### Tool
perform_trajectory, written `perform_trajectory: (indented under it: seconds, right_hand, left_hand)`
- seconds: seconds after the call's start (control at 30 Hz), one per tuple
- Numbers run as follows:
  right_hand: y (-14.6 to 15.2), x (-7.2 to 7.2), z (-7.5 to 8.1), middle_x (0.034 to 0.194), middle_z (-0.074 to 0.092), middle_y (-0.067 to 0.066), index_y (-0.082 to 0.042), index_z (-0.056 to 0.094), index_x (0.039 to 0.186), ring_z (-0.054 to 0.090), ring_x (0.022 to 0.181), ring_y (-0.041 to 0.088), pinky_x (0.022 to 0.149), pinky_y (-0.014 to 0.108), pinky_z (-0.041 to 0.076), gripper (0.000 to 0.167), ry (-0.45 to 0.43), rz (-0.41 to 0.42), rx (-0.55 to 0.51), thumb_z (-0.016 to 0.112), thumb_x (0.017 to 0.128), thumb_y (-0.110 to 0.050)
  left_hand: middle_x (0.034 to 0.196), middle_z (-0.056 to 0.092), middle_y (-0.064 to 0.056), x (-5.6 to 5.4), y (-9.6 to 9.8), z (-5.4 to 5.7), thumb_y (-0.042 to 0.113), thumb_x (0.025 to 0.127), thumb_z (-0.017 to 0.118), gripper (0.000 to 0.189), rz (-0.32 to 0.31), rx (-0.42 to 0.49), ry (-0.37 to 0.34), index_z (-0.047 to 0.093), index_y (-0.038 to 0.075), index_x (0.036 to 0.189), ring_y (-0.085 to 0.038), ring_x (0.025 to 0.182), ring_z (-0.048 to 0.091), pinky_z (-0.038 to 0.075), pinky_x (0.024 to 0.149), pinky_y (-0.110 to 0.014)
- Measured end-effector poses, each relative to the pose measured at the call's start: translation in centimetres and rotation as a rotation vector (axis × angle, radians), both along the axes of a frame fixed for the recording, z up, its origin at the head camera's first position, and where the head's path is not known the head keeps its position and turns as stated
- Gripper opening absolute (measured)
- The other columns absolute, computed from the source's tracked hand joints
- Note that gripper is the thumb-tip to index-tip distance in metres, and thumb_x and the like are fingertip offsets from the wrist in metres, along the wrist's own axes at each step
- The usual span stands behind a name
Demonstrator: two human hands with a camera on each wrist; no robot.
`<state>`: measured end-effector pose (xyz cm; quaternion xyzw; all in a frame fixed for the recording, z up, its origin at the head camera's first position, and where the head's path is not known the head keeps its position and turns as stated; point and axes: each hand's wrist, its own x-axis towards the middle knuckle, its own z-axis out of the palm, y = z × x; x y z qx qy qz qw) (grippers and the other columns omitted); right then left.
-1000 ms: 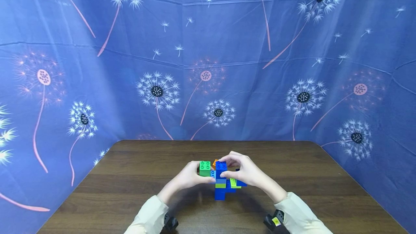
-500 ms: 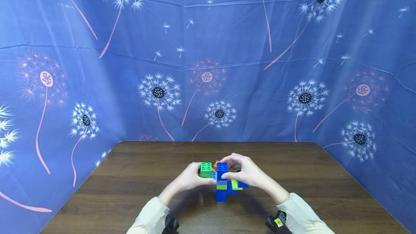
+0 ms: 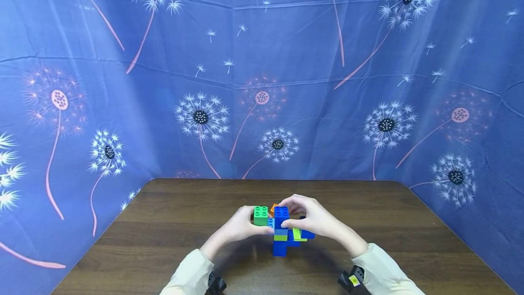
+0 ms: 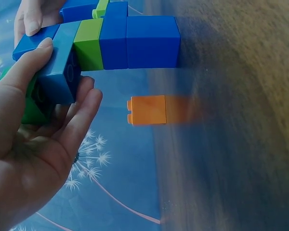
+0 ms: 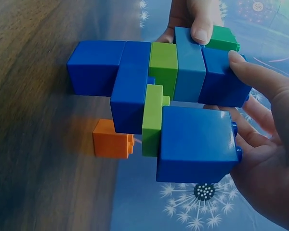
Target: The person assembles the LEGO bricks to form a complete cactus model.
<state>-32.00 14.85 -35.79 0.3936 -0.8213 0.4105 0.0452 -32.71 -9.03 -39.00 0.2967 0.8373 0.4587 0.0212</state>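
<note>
A build of toy building bricks stands upright on the table between both hands. Its base is a dark blue brick (image 3: 280,250); above come a longer blue brick (image 5: 131,86), a lime brick (image 4: 89,45) and a light blue brick (image 4: 60,72). A green brick (image 3: 260,217) sits at the upper left, a dark blue brick (image 3: 280,217) at the top. My left hand (image 3: 241,226) grips the light blue brick, thumb on its near side, beside the green one. My right hand (image 3: 313,217) pinches the top dark blue brick. Further fingers are partly hidden behind the bricks.
An orange brick (image 4: 148,110) stands apart on the wooden table (image 3: 184,204), behind the build. On the build's right side, a thin lime brick (image 5: 152,120) carries a large blue brick (image 5: 197,139). A blue dandelion-print cloth (image 3: 262,58) hangs behind the table.
Both hands keep the same hold on the bricks. The whole head view has shifted slightly, with bricks and hands appearing a little lower and further right.
</note>
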Motion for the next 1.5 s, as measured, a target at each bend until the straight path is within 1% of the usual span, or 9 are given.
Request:
perform_trajectory:
  seconds: [0.2, 0.4, 0.47, 0.63, 0.77, 0.93, 1.03, 1.27, 1.5]
  right_hand:
    - [0.6, -0.1, 0.0, 0.104, 0.063, 0.001, -0.012, 0.061, 0.117, 0.063, 0.091, 0.011, 0.084, 0.031, 0.052, 0.037, 0.041, 0.026, -0.001, 0.07, 0.084, -0.025]
    - [1.4, 0.0, 0.6, 0.103, 0.065, -0.005, -0.017, 0.063, 0.113, 0.064, 0.092, 0.009, 0.083, 0.029, 0.052, 0.033, 0.062, -0.013, 0.013, 0.071, 0.083, -0.029]
    - [1.5, 0.2, 1.0, 0.103, 0.066, 0.0, -0.014, 0.064, 0.112, 0.065, 0.091, 0.013, 0.083, 0.032, 0.052, 0.03, 0.067, -0.026, 0.019, 0.07, 0.084, -0.025]
    - [1.9, -0.4, 1.0, 0.102, 0.068, 0.009, -0.01, 0.065, 0.108, 0.066, 0.09, 0.02, 0.083, 0.034, 0.052, 0.025, 0.108, -0.062, 0.025, 0.069, 0.085, -0.019]
    - [2.1, -1.2, 0.6, 0.101, 0.068, 0.004, -0.013, 0.066, 0.106, 0.066, 0.09, 0.017, 0.083, 0.034, 0.052, 0.023, 0.15, -0.079, 0.019, 0.068, 0.086, -0.024]
    - [2.0, -1.8, 0.2, 0.1, 0.068, 0.003, -0.01, 0.066, 0.105, 0.066, 0.09, 0.018, 0.082, 0.038, 0.052, 0.021, 0.186, -0.09, 0.008, 0.067, 0.087, -0.02]
    - [2.0, -2.1, 0.0, 0.1, 0.068, 0.006, -0.008, 0.066, 0.105, 0.066, 0.09, 0.02, 0.083, 0.038, 0.052, 0.021, 0.181, -0.099, 0.009, 0.067, 0.087, -0.019]
    - [1.9, -3.1, -0.7, 0.102, 0.068, 0.005, -0.01, 0.066, 0.106, 0.066, 0.093, 0.019, 0.085, 0.035, 0.052, 0.024, 0.115, -0.139, 0.037, 0.067, 0.087, -0.024]
    - [1.8, -4.0, -1.3, 0.101, 0.068, 0.008, -0.008, 0.067, 0.105, 0.066, 0.091, 0.02, 0.084, 0.033, 0.052, 0.023, 0.113, -0.151, 0.036, 0.067, 0.087, -0.022]
  left_hand:
    - [0.073, 0.063, 0.003, 0.3, 0.1, 0.2, 0.027, 0.078, 0.077, 0.025, 0.005, 0.004, 0.011, 0.065, 0.008, 0.089, -0.003, 0.063, 0.052, 0.045, 0.059, -0.022]
    - [0.075, 0.065, 0.003, 0.1, 0.2, 0.0, 0.027, 0.078, 0.077, 0.025, 0.002, -0.003, 0.024, 0.066, 0.009, 0.091, -0.004, 0.065, 0.054, 0.047, 0.061, -0.022]
    - [0.076, 0.066, 0.002, 0.1, 0.2, 0.0, 0.027, 0.078, 0.077, 0.025, -0.001, -0.003, 0.022, 0.066, 0.009, 0.092, -0.004, 0.065, 0.055, 0.047, 0.061, -0.022]
    - [0.077, 0.066, 0.001, 0.1, 0.2, 0.2, 0.027, 0.078, 0.076, 0.026, -0.009, -0.007, 0.021, 0.066, 0.007, 0.092, -0.004, 0.065, 0.055, 0.047, 0.061, -0.022]
    - [0.079, 0.067, 0.0, 0.2, 0.2, 0.2, 0.027, 0.078, 0.076, 0.027, -0.012, -0.005, 0.029, 0.067, 0.008, 0.094, -0.004, 0.066, 0.056, 0.047, 0.062, -0.021]
    - [0.08, 0.068, -0.001, 0.2, 0.3, 0.2, 0.026, 0.078, 0.077, 0.028, -0.016, -0.005, 0.034, 0.068, 0.007, 0.095, -0.003, 0.067, 0.055, 0.047, 0.062, -0.021]
    - [0.08, 0.067, 0.0, 0.2, 0.2, 0.2, 0.026, 0.077, 0.077, 0.029, -0.021, -0.01, 0.038, 0.068, 0.007, 0.097, -0.002, 0.066, 0.054, 0.046, 0.061, -0.02]
    - [0.078, 0.066, 0.004, -0.1, 0.1, 0.0, 0.03, 0.078, 0.077, 0.033, -0.017, -0.019, 0.033, 0.068, 0.008, 0.1, -0.002, 0.064, 0.052, 0.047, 0.059, -0.021]
    - [0.08, 0.067, 0.005, -0.1, 0.0, 0.0, 0.031, 0.078, 0.077, 0.032, -0.022, -0.021, 0.028, 0.068, 0.01, 0.1, -0.002, 0.066, 0.054, 0.048, 0.061, -0.022]
